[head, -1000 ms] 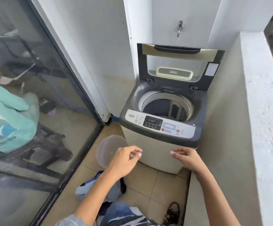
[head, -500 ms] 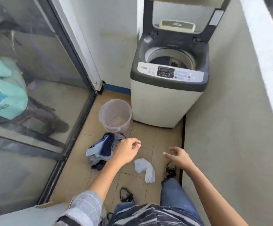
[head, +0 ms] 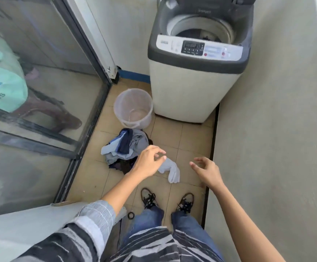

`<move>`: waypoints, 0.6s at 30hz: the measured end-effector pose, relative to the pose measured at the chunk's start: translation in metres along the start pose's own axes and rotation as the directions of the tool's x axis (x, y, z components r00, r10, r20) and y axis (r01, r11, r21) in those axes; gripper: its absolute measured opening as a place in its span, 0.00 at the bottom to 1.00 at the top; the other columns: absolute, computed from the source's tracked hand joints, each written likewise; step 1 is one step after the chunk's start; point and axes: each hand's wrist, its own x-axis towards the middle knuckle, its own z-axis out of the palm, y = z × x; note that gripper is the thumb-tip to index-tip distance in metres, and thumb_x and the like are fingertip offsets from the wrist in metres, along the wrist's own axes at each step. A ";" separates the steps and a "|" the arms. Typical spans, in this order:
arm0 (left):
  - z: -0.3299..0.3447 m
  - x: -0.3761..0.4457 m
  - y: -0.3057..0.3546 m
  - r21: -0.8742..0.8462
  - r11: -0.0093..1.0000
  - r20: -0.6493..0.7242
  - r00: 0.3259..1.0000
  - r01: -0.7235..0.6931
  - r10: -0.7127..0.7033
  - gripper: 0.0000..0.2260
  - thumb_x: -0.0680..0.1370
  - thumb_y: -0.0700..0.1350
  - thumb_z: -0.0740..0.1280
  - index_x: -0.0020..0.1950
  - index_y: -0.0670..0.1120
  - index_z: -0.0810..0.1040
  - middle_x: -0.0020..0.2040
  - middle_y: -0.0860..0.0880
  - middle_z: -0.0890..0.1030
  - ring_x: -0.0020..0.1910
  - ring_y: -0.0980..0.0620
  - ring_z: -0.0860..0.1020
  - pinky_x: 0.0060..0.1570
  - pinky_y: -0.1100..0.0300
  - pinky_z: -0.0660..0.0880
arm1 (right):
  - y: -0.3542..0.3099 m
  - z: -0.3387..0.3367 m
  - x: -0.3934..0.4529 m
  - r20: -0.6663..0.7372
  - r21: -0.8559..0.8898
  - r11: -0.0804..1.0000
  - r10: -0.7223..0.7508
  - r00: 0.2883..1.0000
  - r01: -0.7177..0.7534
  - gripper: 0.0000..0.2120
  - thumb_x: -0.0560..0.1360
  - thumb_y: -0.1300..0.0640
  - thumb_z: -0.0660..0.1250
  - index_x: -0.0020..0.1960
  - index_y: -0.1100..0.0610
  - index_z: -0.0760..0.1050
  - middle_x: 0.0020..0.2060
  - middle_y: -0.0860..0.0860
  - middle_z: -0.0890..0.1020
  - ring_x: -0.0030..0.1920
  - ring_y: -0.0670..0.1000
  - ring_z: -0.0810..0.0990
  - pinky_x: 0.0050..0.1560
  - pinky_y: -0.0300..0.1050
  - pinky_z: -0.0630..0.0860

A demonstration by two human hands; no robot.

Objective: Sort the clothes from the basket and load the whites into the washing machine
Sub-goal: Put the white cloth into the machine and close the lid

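A white garment [head: 170, 170] lies crumpled on the tiled floor between my hands. To its left is a heap of blue, grey and dark clothes [head: 124, 147]. A translucent round basket [head: 134, 107] stands behind the heap, nothing visible inside it. The top-loading washing machine [head: 195, 76] stands at the back with its lid up and its drum open. My left hand [head: 148, 162] hovers above the edge of the white garment, fingers loosely curled, holding nothing. My right hand [head: 206, 170] hangs to the right of the garment, fingers spread, holding nothing.
A glass sliding door [head: 40, 82] closes off the left side. A plastered wall [head: 267, 129] runs along the right. My two shoes [head: 149, 199] stand on the tiles just below the white garment. A small black ring [head: 130, 215] lies by my left foot.
My view has tilted down from the machine to the floor. Both hands have dropped from in front of the machine toward the white garment.
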 end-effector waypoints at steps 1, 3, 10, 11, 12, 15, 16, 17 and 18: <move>0.010 0.001 -0.003 -0.043 0.998 0.017 0.999 0.041 -0.041 0.10 0.82 0.49 0.70 0.61 0.48 0.84 0.64 0.50 0.78 0.56 0.52 0.82 0.61 0.53 0.78 | 0.007 0.005 0.003 -0.009 0.020 1.000 0.011 1.000 -0.011 0.19 0.78 0.44 0.73 0.64 0.54 0.81 0.57 0.49 0.84 0.60 0.49 0.80 0.62 0.46 0.76; 0.039 0.005 -0.014 -0.109 0.978 0.050 0.983 0.180 -0.175 0.08 0.81 0.48 0.71 0.58 0.48 0.85 0.61 0.49 0.81 0.59 0.50 0.81 0.62 0.55 0.77 | 0.031 0.022 0.010 -0.015 0.066 0.996 0.067 0.998 -0.065 0.18 0.79 0.46 0.73 0.64 0.56 0.81 0.57 0.49 0.84 0.59 0.49 0.81 0.61 0.47 0.77; 0.133 0.041 -0.118 -0.312 0.838 0.102 0.892 0.448 -0.439 0.01 0.80 0.51 0.73 0.49 0.57 0.83 0.51 0.56 0.85 0.56 0.54 0.82 0.56 0.60 0.76 | 0.136 0.112 0.060 0.026 0.151 0.927 0.344 0.939 -0.344 0.10 0.77 0.58 0.75 0.58 0.55 0.83 0.49 0.49 0.87 0.55 0.52 0.85 0.60 0.46 0.79; 0.144 0.052 -0.135 -0.314 0.824 0.108 0.880 0.472 -0.463 0.02 0.80 0.50 0.73 0.48 0.58 0.83 0.49 0.57 0.85 0.55 0.55 0.82 0.54 0.62 0.76 | 0.150 0.121 0.072 0.022 0.126 0.920 0.373 0.928 -0.372 0.09 0.77 0.59 0.75 0.57 0.55 0.84 0.47 0.49 0.87 0.52 0.51 0.85 0.57 0.42 0.79; 0.159 0.065 -0.158 -0.316 0.807 0.111 0.864 0.499 -0.491 0.04 0.80 0.50 0.73 0.47 0.58 0.83 0.47 0.57 0.85 0.53 0.55 0.82 0.52 0.65 0.75 | 0.169 0.135 0.086 0.016 0.106 0.907 0.408 0.913 -0.407 0.08 0.76 0.60 0.76 0.55 0.55 0.84 0.45 0.47 0.86 0.49 0.49 0.85 0.52 0.37 0.78; 0.200 0.100 -0.218 -0.303 0.780 0.100 0.833 0.547 -0.545 0.05 0.80 0.49 0.73 0.45 0.58 0.83 0.44 0.60 0.85 0.50 0.57 0.82 0.44 0.71 0.72 | 0.223 0.177 0.133 0.023 0.055 0.889 0.455 0.890 -0.455 0.07 0.75 0.61 0.74 0.52 0.55 0.85 0.42 0.48 0.86 0.48 0.50 0.85 0.48 0.34 0.76; 0.213 0.109 -0.237 -0.300 0.775 0.103 0.827 0.555 -0.553 0.03 0.80 0.50 0.73 0.47 0.57 0.84 0.45 0.60 0.85 0.50 0.58 0.82 0.44 0.70 0.71 | 0.238 0.188 0.148 0.046 0.038 0.884 0.463 0.885 -0.465 0.08 0.75 0.61 0.73 0.53 0.54 0.85 0.45 0.49 0.87 0.50 0.51 0.85 0.51 0.39 0.77; 0.229 0.119 -0.258 -0.292 0.773 0.111 0.823 0.563 -0.557 0.02 0.80 0.50 0.73 0.49 0.55 0.84 0.46 0.60 0.85 0.50 0.60 0.81 0.44 0.71 0.71 | 0.256 0.203 0.166 0.060 0.016 0.878 0.477 0.877 -0.479 0.09 0.76 0.62 0.71 0.55 0.54 0.84 0.48 0.50 0.87 0.51 0.52 0.85 0.52 0.40 0.77; 0.246 0.129 -0.277 -0.282 0.772 0.125 0.819 0.570 -0.560 0.02 0.80 0.49 0.72 0.50 0.54 0.85 0.47 0.59 0.85 0.49 0.62 0.81 0.43 0.73 0.71 | 0.272 0.215 0.183 0.067 -0.007 0.874 0.485 0.872 -0.485 0.10 0.77 0.62 0.71 0.57 0.55 0.84 0.50 0.50 0.87 0.51 0.51 0.84 0.54 0.41 0.76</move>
